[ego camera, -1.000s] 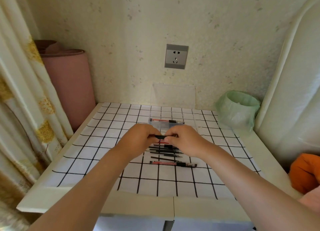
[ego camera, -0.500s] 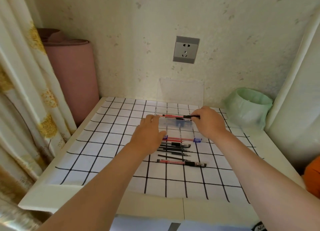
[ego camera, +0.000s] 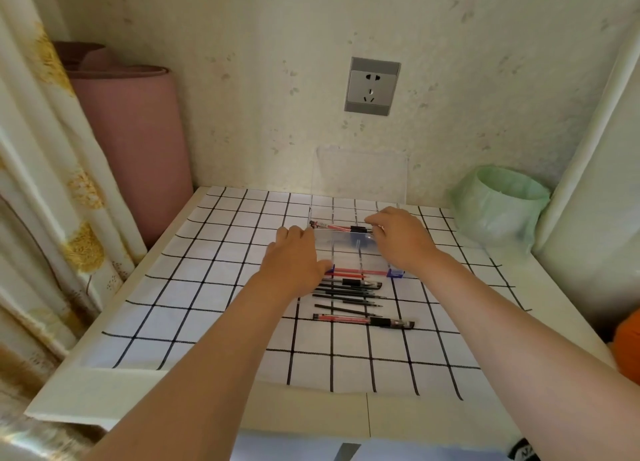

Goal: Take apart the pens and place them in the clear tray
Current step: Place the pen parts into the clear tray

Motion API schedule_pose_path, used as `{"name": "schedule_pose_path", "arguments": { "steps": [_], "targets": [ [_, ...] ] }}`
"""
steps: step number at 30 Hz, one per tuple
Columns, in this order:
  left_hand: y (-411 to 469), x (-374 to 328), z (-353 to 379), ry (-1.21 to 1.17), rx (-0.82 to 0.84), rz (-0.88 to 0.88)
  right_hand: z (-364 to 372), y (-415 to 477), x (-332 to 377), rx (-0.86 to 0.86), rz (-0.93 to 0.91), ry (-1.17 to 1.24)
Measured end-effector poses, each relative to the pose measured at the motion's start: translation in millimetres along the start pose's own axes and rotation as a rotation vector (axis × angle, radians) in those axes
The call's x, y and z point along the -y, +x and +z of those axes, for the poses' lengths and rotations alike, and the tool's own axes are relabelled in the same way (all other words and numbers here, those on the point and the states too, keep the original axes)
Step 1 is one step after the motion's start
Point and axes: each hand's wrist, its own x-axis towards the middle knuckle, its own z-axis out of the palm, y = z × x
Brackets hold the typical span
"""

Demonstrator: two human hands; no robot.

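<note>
The clear tray [ego camera: 346, 253] sits on the checked cloth [ego camera: 207, 287] near the back of the table. A red pen with black ends [ego camera: 329, 225] lies along the tray's far wall. My right hand [ego camera: 401, 241] reaches over the tray's right side, and its fingertips pinch the black part at that pen's right end. My left hand [ego camera: 294, 260] rests at the tray's left wall with its fingers bent down; what they hold is hidden. Several black pen parts [ego camera: 346, 292] and a whole red pen [ego camera: 363, 321] lie in front of the tray.
A clear lid [ego camera: 360, 176] leans on the wall behind the tray. A bin lined with a green bag [ego camera: 498, 208] stands at the back right. A pink roll [ego camera: 131, 142] and a curtain [ego camera: 41, 183] stand on the left. An orange object [ego camera: 627, 343] sits at the right edge.
Both hands have moved forward from the loose pen parts, where they held a small black piece together, to the tray. The right hand now reaches its far right corner.
</note>
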Motion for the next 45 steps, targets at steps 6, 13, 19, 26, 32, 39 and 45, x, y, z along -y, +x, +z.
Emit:
{"name": "schedule_pose_path", "arguments": {
  "steps": [6,13,19,26,32,39,45],
  "targets": [
    [-3.7,-1.9,-1.4,0.034,-0.026,0.006,-8.7,-14.4,8.7,0.14,-0.073,-0.053],
    [-17.5,-7.5,-9.0,0.021,-0.182,0.152,-39.0,-37.4,20.2,-0.01,-0.133,0.063],
    [-41.0,-25.6,-20.6,-0.083,0.05,0.275,-63.4,-73.9,42.0,0.377,-0.114,0.153],
    [-56.9,-38.0,-17.8,-0.045,0.213,0.308,-62.3,-92.8,38.6,0.578,-0.06,-0.099],
    [-53.8,-40.0,-10.9,-0.014,0.213,0.347,-59.4,-95.2,34.8,0.534,-0.083,-0.073],
    [-43.8,-39.5,-14.2,-0.135,0.134,0.355,-60.7,-88.5,29.3,0.356,-0.101,0.056],
    [-39.7,-33.2,-21.7,-0.168,0.069,0.302,-57.7,-86.2,40.0,0.332,-0.197,0.049]
  ]
}}
